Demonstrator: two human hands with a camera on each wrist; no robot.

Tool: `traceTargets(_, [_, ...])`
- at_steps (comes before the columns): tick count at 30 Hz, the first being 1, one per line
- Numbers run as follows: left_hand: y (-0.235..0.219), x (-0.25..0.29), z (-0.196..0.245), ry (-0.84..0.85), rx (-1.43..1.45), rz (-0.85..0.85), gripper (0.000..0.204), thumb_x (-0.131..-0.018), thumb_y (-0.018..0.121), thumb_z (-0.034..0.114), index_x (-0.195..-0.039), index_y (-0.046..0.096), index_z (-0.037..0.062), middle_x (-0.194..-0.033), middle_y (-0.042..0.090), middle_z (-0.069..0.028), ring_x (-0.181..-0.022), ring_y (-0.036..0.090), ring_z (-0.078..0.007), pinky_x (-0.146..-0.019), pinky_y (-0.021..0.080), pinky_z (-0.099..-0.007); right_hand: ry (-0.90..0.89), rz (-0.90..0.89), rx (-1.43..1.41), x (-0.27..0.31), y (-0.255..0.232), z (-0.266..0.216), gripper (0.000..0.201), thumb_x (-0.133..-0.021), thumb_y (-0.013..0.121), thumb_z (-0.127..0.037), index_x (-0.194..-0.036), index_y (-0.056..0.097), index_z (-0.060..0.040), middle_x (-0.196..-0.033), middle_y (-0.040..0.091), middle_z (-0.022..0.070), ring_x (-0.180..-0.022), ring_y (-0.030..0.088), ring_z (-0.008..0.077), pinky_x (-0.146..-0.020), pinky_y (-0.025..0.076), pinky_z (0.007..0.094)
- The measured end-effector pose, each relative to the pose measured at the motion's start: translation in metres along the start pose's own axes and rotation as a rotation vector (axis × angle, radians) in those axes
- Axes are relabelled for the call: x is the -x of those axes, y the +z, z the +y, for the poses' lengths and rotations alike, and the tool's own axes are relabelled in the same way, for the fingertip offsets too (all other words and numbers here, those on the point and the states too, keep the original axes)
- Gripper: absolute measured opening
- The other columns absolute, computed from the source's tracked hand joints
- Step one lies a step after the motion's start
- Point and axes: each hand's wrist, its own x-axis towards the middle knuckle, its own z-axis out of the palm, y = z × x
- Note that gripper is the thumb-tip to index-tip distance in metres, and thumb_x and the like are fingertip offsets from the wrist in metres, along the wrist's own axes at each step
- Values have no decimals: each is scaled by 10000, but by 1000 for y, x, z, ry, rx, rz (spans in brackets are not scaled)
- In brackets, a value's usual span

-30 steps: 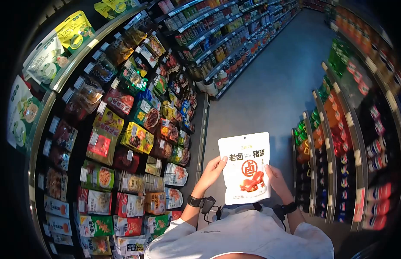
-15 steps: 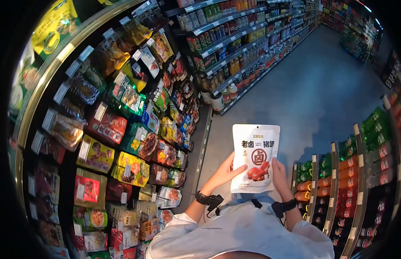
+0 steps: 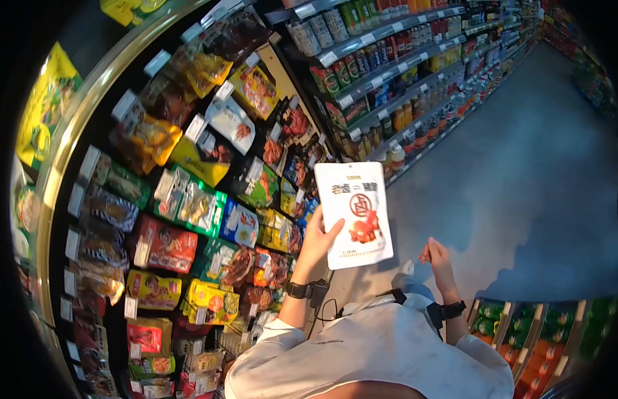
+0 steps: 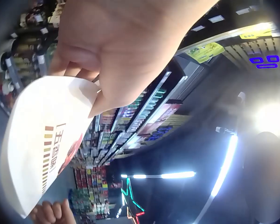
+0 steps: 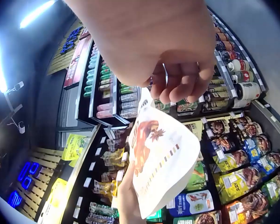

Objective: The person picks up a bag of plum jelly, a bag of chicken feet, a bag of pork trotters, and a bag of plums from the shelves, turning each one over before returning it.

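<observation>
Head view: left grip [image 3: 317, 241] pinches a white, red-printed pouch [image 3: 354, 214], right grip [image 3: 441, 258] curls loosely; only left wrist view shows star-shaped light [image 4: 133, 201].

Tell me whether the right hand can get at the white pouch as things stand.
Probably yes. The right hand appears empty and is apart from the white pouch, with nothing visible between them. The left hand holds the opposite side, leaving the pouch's near edge free.
</observation>
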Motion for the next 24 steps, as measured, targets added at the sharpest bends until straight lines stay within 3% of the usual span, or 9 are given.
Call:
traceTargets(1, [-4,-29,1,28,-4,76,458,-940,690,39,-1341,476,-16,-1193,674,-117,-1036,660,-143,-853,547,-277,31,45,19,-27,-7,-5,463,-1090,432,-358,-745,535,-67,-673,544,26,-640,519,110,-663,441,266])
traceTargets(2, [-9,-53,2,-47,113,131,447,-940,698,52,-1325,484,-21,-1180,679,-123,-1028,661,-143,-869,536,-280,13,43,2,-52,-15,-10,462,-1090,432,-357,-744,532,-67,-673,544,27,-640,521,112,-661,440,266])
traceTargets(6, [-27,-149,28,19,70,347,468,-934,722,78,-1315,471,-28,-1163,684,-130,-991,677,-157,-833,550,-288,11,38,8,-146,-22,-47,466,-1088,433,-360,-738,522,-66,-685,550,34,-648,529,118,-654,438,267])
traceTargets(10, [-49,-235,29,187,56,438,510,-898,746,36,-1320,470,-36,-1181,682,-142,-1017,683,-180,-840,553,-301,1,-7,5,-223,-13,-72,461,-1088,438,-363,-748,527,-64,-707,558,41,-666,540,124,-656,442,271])
traceTargets(14, [-91,-323,10,305,-267,590,507,-870,742,24,-1319,521,-61,-1148,711,-159,-986,700,-188,-825,550,-306,65,-14,15,-303,0,-59,451,-1087,447,-367,-773,544,-59,-711,551,36,-672,541,126,-665,449,272])
traceTargets(16, [-105,-362,10,260,-382,662,498,-878,741,41,-1317,530,-66,-1076,734,-164,-939,710,-184,-801,553,-306,52,20,27,-333,14,-63,447,-1086,451,-369,-781,550,-57,-706,546,33,-669,540,129,-671,454,274])
traceTargets(24, [-153,-498,1,262,-9,639,503,-883,702,-19,-1346,512,-71,-1090,737,-172,-985,707,-155,-813,561,-296,104,129,98,-442,58,-82,424,-1079,460,-354,-779,556,-71,-711,569,43,-665,552,139,-728,491,297])
